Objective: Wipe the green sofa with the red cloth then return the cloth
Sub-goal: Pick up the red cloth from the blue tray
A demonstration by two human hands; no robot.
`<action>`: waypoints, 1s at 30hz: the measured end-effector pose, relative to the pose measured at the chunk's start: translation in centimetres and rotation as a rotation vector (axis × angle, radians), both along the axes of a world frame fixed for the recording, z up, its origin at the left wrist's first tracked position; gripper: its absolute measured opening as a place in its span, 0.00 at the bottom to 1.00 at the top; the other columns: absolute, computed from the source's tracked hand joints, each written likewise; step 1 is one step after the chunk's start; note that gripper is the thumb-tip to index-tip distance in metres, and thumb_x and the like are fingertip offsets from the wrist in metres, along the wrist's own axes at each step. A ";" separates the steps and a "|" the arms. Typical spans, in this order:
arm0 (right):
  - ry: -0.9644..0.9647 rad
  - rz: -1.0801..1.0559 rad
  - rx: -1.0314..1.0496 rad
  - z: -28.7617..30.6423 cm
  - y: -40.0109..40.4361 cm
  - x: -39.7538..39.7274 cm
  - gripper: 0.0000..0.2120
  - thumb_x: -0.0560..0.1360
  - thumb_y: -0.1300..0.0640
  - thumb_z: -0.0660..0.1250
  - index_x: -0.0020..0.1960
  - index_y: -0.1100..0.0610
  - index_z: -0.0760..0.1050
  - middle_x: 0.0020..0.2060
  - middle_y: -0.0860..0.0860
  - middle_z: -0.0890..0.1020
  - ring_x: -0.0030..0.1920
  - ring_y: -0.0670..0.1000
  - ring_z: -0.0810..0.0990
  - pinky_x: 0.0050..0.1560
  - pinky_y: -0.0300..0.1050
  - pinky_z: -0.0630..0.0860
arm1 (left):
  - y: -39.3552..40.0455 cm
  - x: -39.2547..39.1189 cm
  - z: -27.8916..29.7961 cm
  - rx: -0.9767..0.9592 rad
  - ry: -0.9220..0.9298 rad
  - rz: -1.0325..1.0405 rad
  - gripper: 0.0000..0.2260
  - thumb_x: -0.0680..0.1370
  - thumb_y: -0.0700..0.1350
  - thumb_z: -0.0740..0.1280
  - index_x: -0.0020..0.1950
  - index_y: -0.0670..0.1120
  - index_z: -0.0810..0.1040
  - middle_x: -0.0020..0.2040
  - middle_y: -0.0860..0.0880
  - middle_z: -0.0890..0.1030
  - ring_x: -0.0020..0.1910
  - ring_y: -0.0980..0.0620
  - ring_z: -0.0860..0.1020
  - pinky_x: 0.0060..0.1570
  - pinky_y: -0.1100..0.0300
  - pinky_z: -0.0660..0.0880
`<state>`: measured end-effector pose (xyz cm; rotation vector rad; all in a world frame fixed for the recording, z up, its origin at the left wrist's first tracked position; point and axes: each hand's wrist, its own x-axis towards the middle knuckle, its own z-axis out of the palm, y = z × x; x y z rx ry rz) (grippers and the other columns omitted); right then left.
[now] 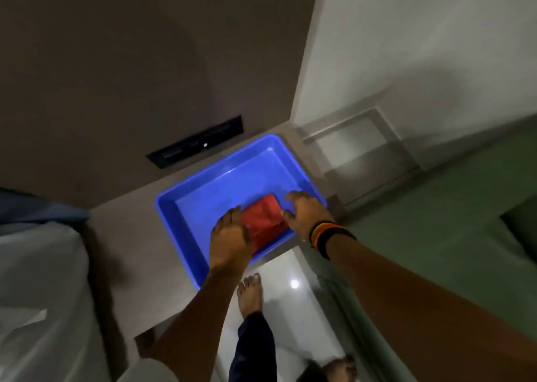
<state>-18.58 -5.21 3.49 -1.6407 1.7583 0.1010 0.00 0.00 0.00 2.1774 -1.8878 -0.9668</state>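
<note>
A folded red cloth (263, 222) lies in the near right part of a blue plastic tub (215, 190). My left hand (229, 236) rests on the cloth's left edge, fingers curled over it. On the cloth's right edge sits my right hand (305, 213), fingers spread and touching the fabric; bands circle that wrist. Both hands press on the cloth from either side. The green sofa (453, 222) fills the right side of the view, beside the tub.
The tub stands on a grey-brown ledge (122, 236) below a wall with a black panel (194, 143). A white cushion or bedding (37, 280) lies at the left. My bare feet stand on glossy white floor (290, 309) below the tub.
</note>
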 end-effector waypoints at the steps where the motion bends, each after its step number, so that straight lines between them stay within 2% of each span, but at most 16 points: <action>1: -0.015 -0.035 0.049 -1.7 -0.4 0.6 0.24 0.80 0.51 0.67 0.73 0.60 0.71 0.69 0.62 0.76 0.70 0.63 0.75 0.71 0.55 0.72 | -0.3 0.6 -1.2 0.055 -0.011 0.019 0.25 0.84 0.41 0.62 0.82 0.40 0.65 0.78 0.37 0.72 0.77 0.35 0.70 0.76 0.43 0.67; 3: -0.046 -0.155 0.128 -4.3 -1.1 1.9 0.25 0.79 0.52 0.68 0.72 0.61 0.71 0.68 0.62 0.77 0.70 0.62 0.76 0.71 0.54 0.72 | -0.7 1.6 -3.9 0.087 -0.030 0.046 0.25 0.84 0.40 0.63 0.81 0.41 0.66 0.76 0.37 0.74 0.74 0.35 0.71 0.74 0.42 0.69; 6: -0.042 -0.312 0.186 -6.9 -1.8 3.5 0.25 0.78 0.51 0.69 0.72 0.60 0.71 0.65 0.62 0.79 0.67 0.63 0.78 0.66 0.56 0.76 | -0.8 2.7 -6.8 0.073 -0.021 0.050 0.26 0.81 0.39 0.65 0.80 0.43 0.69 0.72 0.39 0.77 0.70 0.35 0.75 0.74 0.40 0.71; 9: -0.005 -0.413 0.202 -9.4 -2.2 4.9 0.31 0.75 0.49 0.71 0.74 0.58 0.68 0.68 0.61 0.76 0.69 0.64 0.75 0.67 0.58 0.76 | -1.2 3.5 -8.6 0.120 -0.092 0.032 0.26 0.80 0.41 0.68 0.79 0.40 0.70 0.70 0.38 0.77 0.67 0.33 0.75 0.70 0.39 0.70; 12: 0.020 -0.474 0.220 -10.8 -2.4 5.9 0.32 0.74 0.50 0.74 0.72 0.61 0.68 0.68 0.62 0.75 0.69 0.66 0.74 0.67 0.58 0.74 | -1.5 4.2 -9.2 0.169 -0.132 -0.004 0.19 0.80 0.43 0.69 0.70 0.39 0.76 0.65 0.36 0.77 0.62 0.31 0.75 0.63 0.39 0.71; 16: -0.040 -0.604 0.199 -10.6 -3.0 6.2 0.23 0.78 0.43 0.65 0.62 0.61 0.77 0.65 0.65 0.76 0.65 0.67 0.77 0.66 0.56 0.76 | -2.6 4.6 -8.2 0.181 0.029 0.031 0.10 0.78 0.43 0.70 0.57 0.40 0.80 0.58 0.37 0.78 0.56 0.33 0.78 0.54 0.42 0.75; 18: -0.097 -0.638 0.235 -9.4 -3.2 6.1 0.20 0.75 0.41 0.66 0.51 0.58 0.80 0.66 0.66 0.75 0.62 0.67 0.79 0.63 0.56 0.79 | -2.8 4.5 -6.8 0.164 0.145 0.095 0.12 0.74 0.49 0.68 0.51 0.42 0.79 0.52 0.42 0.77 0.49 0.36 0.79 0.48 0.44 0.75; 20: -0.187 -0.673 0.223 -7.4 -3.2 5.8 0.20 0.67 0.39 0.68 0.44 0.56 0.80 0.60 0.64 0.82 0.55 0.63 0.83 0.57 0.54 0.82 | -2.5 4.4 -5.0 0.100 0.253 0.168 0.13 0.71 0.53 0.66 0.48 0.46 0.77 0.46 0.46 0.77 0.43 0.42 0.78 0.43 0.46 0.75; 22: -0.279 -0.726 0.154 -4.7 -3.0 5.2 0.15 0.65 0.43 0.72 0.41 0.54 0.79 0.49 0.59 0.87 0.50 0.59 0.85 0.54 0.53 0.82 | -1.9 4.0 -3.0 0.041 0.350 0.229 0.10 0.72 0.53 0.66 0.47 0.48 0.75 0.39 0.48 0.77 0.36 0.50 0.75 0.37 0.50 0.73; 25: -0.374 -0.759 -0.030 -0.2 -1.7 3.5 0.10 0.69 0.50 0.75 0.41 0.53 0.76 0.44 0.55 0.86 0.50 0.60 0.84 0.55 0.55 0.81 | -0.6 1.9 1.0 -0.054 0.531 0.286 0.05 0.74 0.48 0.67 0.45 0.47 0.75 0.32 0.53 0.72 0.30 0.57 0.69 0.32 0.59 0.69; 28: -0.507 -0.836 -0.263 4.7 1.3 0.7 0.12 0.67 0.51 0.76 0.36 0.49 0.72 0.37 0.51 0.83 0.43 0.57 0.84 0.52 0.58 0.81 | 1.6 -1.4 4.7 -0.161 0.657 0.289 0.05 0.76 0.45 0.67 0.47 0.44 0.75 0.36 0.55 0.74 0.35 0.56 0.72 0.36 0.59 0.72; 30: -0.542 -0.930 -0.418 7.4 4.4 -2.0 0.12 0.68 0.52 0.76 0.37 0.53 0.73 0.34 0.51 0.82 0.38 0.53 0.80 0.48 0.56 0.81 | 3.7 -4.8 6.9 -0.185 0.768 0.263 0.08 0.76 0.46 0.68 0.53 0.43 0.77 0.42 0.51 0.79 0.41 0.53 0.77 0.41 0.56 0.77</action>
